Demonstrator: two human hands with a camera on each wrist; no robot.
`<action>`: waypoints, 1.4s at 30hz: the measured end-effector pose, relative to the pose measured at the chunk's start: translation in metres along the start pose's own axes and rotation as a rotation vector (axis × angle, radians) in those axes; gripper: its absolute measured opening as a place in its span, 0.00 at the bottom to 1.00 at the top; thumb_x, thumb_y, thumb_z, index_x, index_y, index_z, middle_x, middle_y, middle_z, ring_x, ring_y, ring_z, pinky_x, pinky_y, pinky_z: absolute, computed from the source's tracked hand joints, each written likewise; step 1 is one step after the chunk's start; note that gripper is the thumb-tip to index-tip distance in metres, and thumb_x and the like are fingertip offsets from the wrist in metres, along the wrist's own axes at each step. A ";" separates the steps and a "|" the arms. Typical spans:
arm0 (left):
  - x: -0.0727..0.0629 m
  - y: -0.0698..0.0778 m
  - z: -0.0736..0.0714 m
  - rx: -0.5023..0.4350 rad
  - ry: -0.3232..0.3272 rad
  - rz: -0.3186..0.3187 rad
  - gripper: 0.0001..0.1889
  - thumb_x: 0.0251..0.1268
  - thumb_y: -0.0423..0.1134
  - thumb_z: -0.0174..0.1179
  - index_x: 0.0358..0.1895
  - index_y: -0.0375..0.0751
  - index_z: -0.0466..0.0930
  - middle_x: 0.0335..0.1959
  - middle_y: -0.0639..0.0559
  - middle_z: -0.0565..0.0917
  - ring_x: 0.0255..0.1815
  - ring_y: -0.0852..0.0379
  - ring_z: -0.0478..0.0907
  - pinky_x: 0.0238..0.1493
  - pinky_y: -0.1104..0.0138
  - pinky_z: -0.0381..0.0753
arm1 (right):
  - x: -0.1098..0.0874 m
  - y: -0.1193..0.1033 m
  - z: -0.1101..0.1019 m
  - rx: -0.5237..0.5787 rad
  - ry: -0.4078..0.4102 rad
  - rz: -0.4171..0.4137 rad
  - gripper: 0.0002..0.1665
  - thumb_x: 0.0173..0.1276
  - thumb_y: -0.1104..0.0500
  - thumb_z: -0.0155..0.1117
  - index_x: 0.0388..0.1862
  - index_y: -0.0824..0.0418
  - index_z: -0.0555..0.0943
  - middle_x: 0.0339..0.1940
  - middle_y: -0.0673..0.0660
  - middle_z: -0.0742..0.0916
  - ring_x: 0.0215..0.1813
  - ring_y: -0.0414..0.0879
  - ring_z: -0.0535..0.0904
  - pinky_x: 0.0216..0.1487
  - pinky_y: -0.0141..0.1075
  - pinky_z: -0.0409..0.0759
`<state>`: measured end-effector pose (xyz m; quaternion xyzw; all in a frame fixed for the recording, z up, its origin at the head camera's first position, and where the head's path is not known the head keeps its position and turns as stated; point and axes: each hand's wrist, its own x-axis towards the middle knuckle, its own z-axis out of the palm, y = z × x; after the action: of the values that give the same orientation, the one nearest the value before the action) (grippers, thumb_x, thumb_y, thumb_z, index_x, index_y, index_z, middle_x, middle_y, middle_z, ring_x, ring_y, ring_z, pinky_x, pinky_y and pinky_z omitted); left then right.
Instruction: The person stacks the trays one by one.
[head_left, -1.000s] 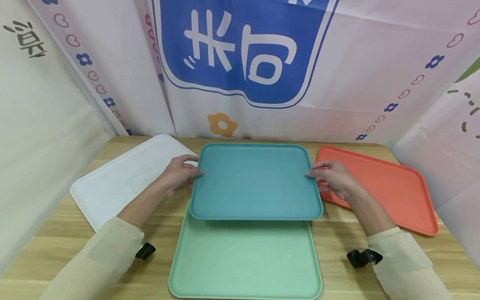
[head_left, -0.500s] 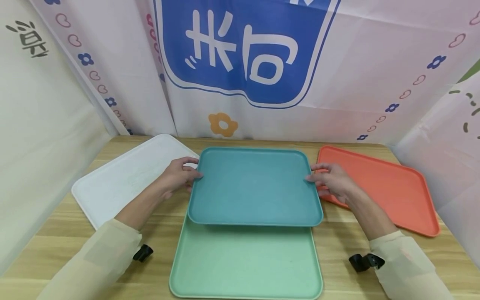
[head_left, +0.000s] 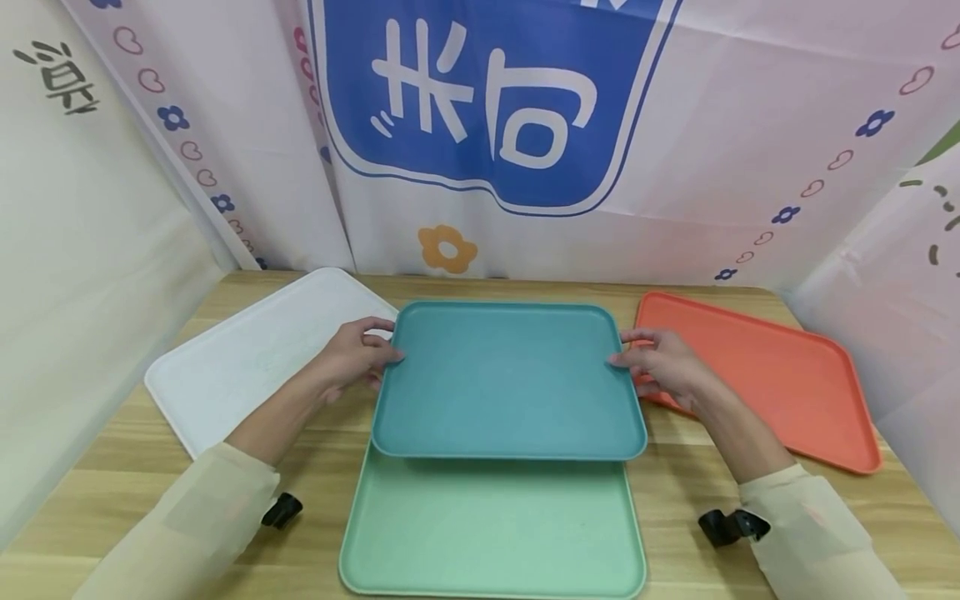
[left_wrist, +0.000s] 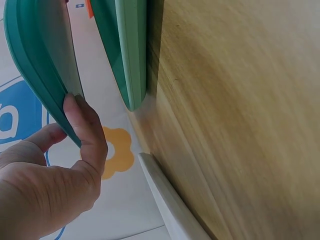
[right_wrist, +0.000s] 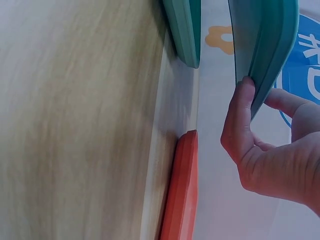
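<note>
A teal tray (head_left: 506, 379) is held up between both hands, overlapping the far part of a light green tray (head_left: 491, 529) in the head view. My left hand (head_left: 356, 357) pinches its left edge, thumb on the upper face and fingers underneath. On the opposite edge my right hand (head_left: 660, 363) grips the same way. Both wrist views show the teal tray (left_wrist: 37, 65) raised, with a gap between it and the light green tray (right_wrist: 184, 32) lying on the table. The far part of the light green tray is hidden from above.
To the left lies a white tray (head_left: 255, 358), set at an angle on the wooden table (head_left: 667, 492). An orange-red tray (head_left: 772, 383) lies angled at the right. Printed cloth (head_left: 525, 242) hangs along the table's back edge and both sides.
Both hands have brought the teal tray slightly nearer to me, so it covers a little more of the light green tray. The other trays stay where they were.
</note>
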<state>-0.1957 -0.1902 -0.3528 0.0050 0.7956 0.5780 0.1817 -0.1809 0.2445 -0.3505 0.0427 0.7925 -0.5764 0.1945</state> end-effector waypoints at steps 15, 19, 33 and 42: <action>-0.005 -0.002 -0.001 -0.010 -0.040 -0.023 0.33 0.72 0.28 0.60 0.76 0.25 0.57 0.36 0.47 0.85 0.28 0.58 0.83 0.24 0.67 0.86 | -0.004 0.001 0.003 -0.030 -0.041 -0.023 0.40 0.75 0.62 0.64 0.77 0.74 0.56 0.38 0.60 0.84 0.31 0.45 0.83 0.35 0.40 0.90; -0.007 -0.005 -0.002 -0.010 -0.043 -0.032 0.32 0.73 0.29 0.59 0.76 0.26 0.58 0.37 0.46 0.86 0.29 0.58 0.83 0.23 0.68 0.85 | -0.006 0.002 0.004 -0.038 -0.063 -0.028 0.40 0.76 0.61 0.64 0.76 0.74 0.55 0.32 0.56 0.82 0.28 0.43 0.80 0.30 0.37 0.87; -0.013 -0.008 -0.006 0.006 -0.070 -0.037 0.31 0.76 0.31 0.57 0.76 0.26 0.56 0.40 0.43 0.86 0.28 0.57 0.84 0.23 0.68 0.86 | -0.008 0.006 0.009 -0.040 -0.105 -0.018 0.33 0.76 0.62 0.63 0.70 0.73 0.59 0.32 0.56 0.78 0.26 0.41 0.73 0.25 0.33 0.82; -0.016 -0.009 -0.006 -0.006 -0.086 -0.039 0.32 0.76 0.31 0.56 0.77 0.26 0.54 0.42 0.41 0.86 0.28 0.57 0.84 0.24 0.66 0.87 | -0.012 0.007 0.011 -0.077 -0.111 -0.039 0.34 0.76 0.62 0.64 0.70 0.73 0.60 0.33 0.58 0.80 0.26 0.42 0.76 0.27 0.37 0.86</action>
<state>-0.1805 -0.2018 -0.3550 0.0137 0.7853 0.5759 0.2267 -0.1647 0.2391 -0.3556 -0.0123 0.8027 -0.5507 0.2286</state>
